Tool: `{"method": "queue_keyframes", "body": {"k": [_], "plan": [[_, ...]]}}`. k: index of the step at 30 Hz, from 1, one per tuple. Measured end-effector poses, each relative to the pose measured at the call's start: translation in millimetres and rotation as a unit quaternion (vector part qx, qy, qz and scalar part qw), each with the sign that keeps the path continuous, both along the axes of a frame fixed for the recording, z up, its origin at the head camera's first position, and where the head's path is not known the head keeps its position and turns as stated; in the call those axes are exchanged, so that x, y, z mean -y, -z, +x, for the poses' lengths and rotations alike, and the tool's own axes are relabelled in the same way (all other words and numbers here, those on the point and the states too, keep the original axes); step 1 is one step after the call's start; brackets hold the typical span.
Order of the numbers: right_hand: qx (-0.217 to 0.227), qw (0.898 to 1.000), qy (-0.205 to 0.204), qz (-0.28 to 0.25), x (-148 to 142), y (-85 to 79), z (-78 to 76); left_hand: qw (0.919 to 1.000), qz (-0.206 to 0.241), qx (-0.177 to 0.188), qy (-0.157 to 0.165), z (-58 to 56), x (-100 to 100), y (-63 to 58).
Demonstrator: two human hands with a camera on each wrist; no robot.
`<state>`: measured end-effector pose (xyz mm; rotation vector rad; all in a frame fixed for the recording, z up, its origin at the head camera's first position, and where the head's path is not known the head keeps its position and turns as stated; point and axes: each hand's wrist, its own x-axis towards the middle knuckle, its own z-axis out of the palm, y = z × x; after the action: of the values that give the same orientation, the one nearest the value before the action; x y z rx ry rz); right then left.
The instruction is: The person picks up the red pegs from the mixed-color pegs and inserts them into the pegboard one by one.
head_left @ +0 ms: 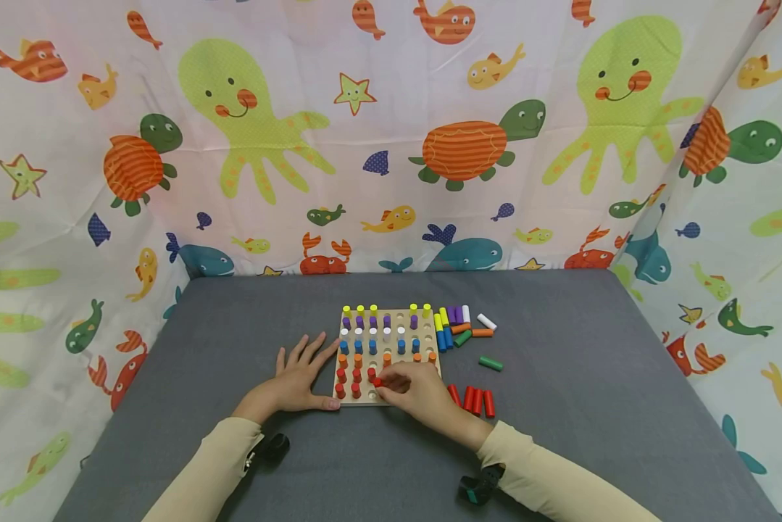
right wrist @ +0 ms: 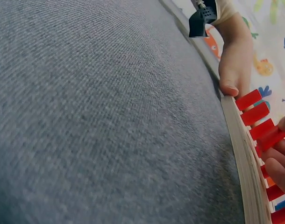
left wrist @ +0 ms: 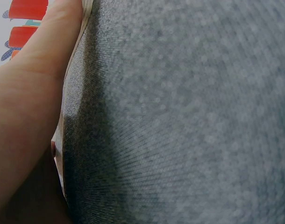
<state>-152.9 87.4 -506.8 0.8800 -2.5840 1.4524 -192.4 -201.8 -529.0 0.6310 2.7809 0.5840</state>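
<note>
A wooden pegboard (head_left: 363, 399) lies on the table, with upright pegs in rows of yellow, purple, white, blue, orange and red. My right hand (head_left: 422, 390) is over its front part and pinches a red peg (right wrist: 272, 139) between thumb and fingers, tilted, just above the front rows. Part of the board is hidden beneath this hand. At the board's left side my left hand (head_left: 294, 384) rests with fingers spread, the thumb at the front left corner. In the left wrist view, the thumb side of the left hand (left wrist: 32, 88) appears beside the board's edge.
Several loose red pegs (head_left: 477, 402) lie right of the board's front. Behind them are a green peg (head_left: 491, 363) and a cluster of loose yellow, blue, purple, white, orange and green pegs. A patterned curtain (head_left: 391, 217) borders the grey table (head_left: 560, 406).
</note>
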Motion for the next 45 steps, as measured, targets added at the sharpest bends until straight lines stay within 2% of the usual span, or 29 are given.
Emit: {"method": "queue_keyframes", "body": {"k": [5,12,20,29,37,45], "plan": [[0.014,1.0,0.008,-0.021,4,5.6,0.3,1.0,-0.005,0.007,0.0,-0.5,0,0.3],[0.008,0.999,0.005,-0.039,8,13.2,1.4,1.0,-0.005,-0.001,0.002,0.0,0,0.6],[0.015,0.999,0.01,-0.026,10,13.6,-0.2,0.9996,-0.026,0.006,-0.009,-0.6,-1,-1.4],[0.029,0.999,0.016,-0.016,9,13.3,0.0,0.9999,-0.01,0.001,-0.001,0.2,-2,-3.2],[0.031,0.999,0.007,-0.012,8,13.1,-0.8,0.9997,-0.023,-0.005,-0.006,-3.9,1,8.6],[0.039,0.999,-0.002,-0.03,8,14.0,-0.3,0.9998,-0.02,0.001,-0.007,-3.4,1,8.0]]}}
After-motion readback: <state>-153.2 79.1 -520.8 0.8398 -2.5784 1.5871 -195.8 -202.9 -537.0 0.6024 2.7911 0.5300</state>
